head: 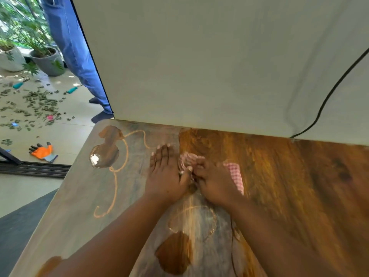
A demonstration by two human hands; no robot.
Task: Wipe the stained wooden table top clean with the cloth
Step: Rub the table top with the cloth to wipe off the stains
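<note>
At the near edge of the table (pixel 83 206), a brown puddle (pixel 174 253) and a dried ring (pixel 192 219) remain unwiped on the dull grey left portion. Mid-table, the left hand (pixel 165 172) lies flat with fingers extended, while the right hand (pixel 214 183) presses and grips the pink checked cloth (pixel 234 174). Judged progress: the right side appears clean; the far-left puddle (pixel 105 148) and orange streak (pixel 117 176) remain.
</note>
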